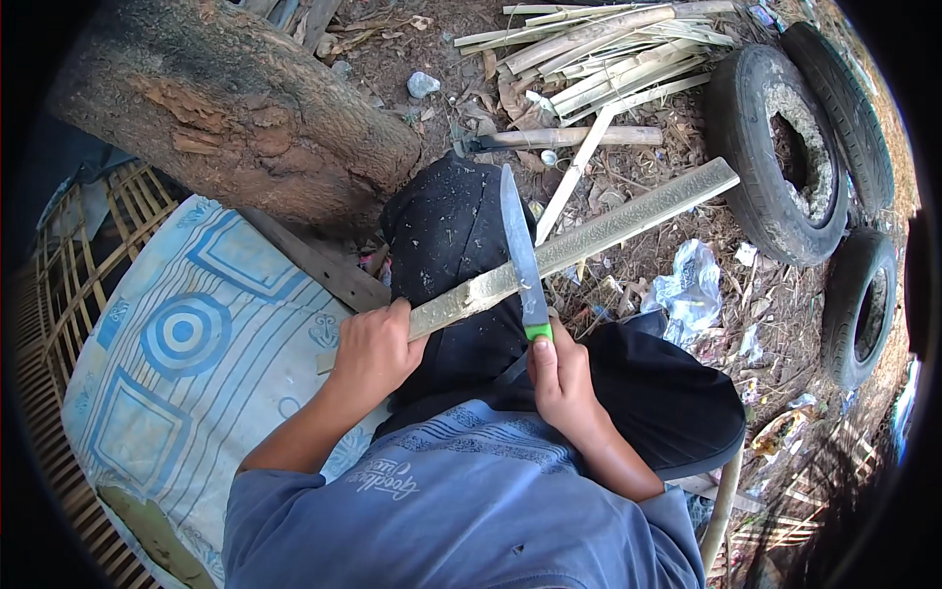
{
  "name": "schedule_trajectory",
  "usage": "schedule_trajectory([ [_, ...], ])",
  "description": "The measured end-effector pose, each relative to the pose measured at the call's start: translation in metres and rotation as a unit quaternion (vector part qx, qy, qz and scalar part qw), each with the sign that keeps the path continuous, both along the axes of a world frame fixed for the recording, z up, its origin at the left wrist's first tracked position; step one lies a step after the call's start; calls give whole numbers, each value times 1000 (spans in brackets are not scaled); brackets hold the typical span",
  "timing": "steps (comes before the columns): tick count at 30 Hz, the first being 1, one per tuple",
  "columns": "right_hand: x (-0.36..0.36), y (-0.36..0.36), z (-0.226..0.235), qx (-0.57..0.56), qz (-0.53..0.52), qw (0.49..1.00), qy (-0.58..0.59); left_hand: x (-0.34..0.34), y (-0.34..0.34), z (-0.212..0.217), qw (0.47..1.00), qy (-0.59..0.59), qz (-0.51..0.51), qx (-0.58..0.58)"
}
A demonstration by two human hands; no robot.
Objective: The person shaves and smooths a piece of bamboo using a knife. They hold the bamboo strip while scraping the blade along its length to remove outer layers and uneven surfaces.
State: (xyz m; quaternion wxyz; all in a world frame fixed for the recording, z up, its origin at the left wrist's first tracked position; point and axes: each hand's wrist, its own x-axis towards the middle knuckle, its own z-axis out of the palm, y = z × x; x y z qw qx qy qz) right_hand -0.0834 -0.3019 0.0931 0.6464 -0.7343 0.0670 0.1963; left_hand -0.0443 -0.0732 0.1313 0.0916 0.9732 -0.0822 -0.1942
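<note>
Pale strip [628,224] runs lower-left to upper-right, left hand [377,348] fingers curled round its near end, right hand [564,381] fingers clamped on the knife [524,245], blade probably touching.

I take this for an outdoor yard serving as a rough open-air work spot: through the head camera I see dirt ground [442,56] strewn with dry leaves [513,95] and litter [751,343], and a thick tree trunk [231,113] slanting across the upper left. On the right I count 3 tires [731,147], with a crumpled plastic bag [684,294] near them. A pile of split strips [628,71] at the top and woven slats [74,285] at the left, partly under a blue-and-white cloth [240,329], suggest handwork.
</note>
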Motion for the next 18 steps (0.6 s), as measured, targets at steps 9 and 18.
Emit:
schedule_trajectory([
  [9, 12, -15, -1, 162, 59, 981, 89, -2, 3, -2, 1000, 0, 10, -21],
  [18, 5, -6, -2, -14, 9, 998, -59, 2, -3, 0, 999, -2, 17, -42],
])
